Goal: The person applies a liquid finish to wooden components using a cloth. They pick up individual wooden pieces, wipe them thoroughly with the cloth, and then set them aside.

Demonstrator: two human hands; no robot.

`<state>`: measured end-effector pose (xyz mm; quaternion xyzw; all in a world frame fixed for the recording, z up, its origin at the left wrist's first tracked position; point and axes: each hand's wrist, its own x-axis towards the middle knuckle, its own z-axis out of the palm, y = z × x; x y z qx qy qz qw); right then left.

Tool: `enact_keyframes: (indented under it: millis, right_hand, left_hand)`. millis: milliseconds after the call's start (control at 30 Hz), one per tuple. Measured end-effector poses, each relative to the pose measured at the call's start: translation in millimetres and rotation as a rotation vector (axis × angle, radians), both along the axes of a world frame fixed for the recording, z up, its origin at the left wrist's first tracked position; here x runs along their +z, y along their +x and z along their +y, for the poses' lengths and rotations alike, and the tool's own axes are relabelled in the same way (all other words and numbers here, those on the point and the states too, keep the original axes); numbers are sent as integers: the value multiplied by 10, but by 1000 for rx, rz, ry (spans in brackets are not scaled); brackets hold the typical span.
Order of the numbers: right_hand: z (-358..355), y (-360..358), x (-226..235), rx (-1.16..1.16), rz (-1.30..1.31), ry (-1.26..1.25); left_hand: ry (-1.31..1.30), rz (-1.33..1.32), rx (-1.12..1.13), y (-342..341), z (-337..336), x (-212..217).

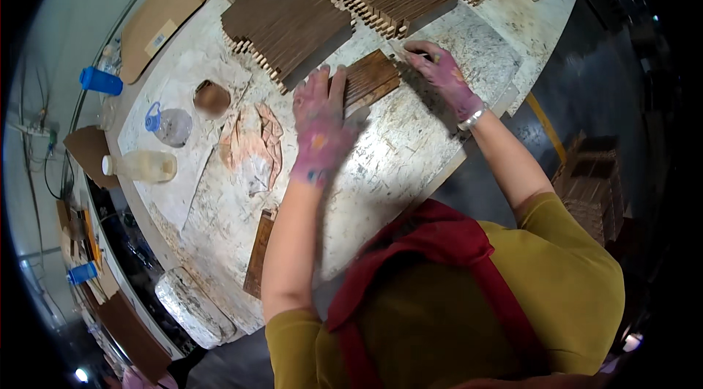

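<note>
A small group of dark brown wooden slats (377, 76) lies on the stained white worktable, in front of the big stacks. My left hand (320, 122), in a stained pink glove, rests with its fingers stretched out over the left end of these slats, thumb apart. At their right end is my right hand (443, 78), gloved the same way. Its fingers are bent together in a pinch by the slats' far corner; what they hold, if anything, is too small to make out. A silvery band circles my right wrist.
Brown slat stacks (293, 23) with pale peg-like ends line the far side. To the left are a pinkish cloth (251, 141), a brown pot (211, 98), a clear jug (170, 125) and a bottle (143, 166). Another wooden piece (258, 253) lies beside my left forearm.
</note>
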<state>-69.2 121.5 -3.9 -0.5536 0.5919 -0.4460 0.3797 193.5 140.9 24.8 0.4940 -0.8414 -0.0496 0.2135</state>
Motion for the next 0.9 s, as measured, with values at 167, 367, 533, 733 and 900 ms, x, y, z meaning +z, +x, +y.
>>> enact_keyframes:
  millis: [167, 367, 533, 733, 900]
  right_hand:
    - [-182, 51, -31, 18, 335, -91]
    - [249, -2, 210, 175, 391, -80]
    - [749, -242, 309, 181, 346, 60]
    - [743, 290, 256, 286, 446, -240]
    - [443, 786, 75, 483, 563, -618]
  left_hand:
    - [-12, -189, -58, -314, -301, -415]
    - [-61, -188, -45, -274, -231, -514]
    - [156, -169, -43, -272, -276, -311]
    - [229, -2, -279, 37, -694, -564]
    - [616, 79, -253, 18, -760, -455]
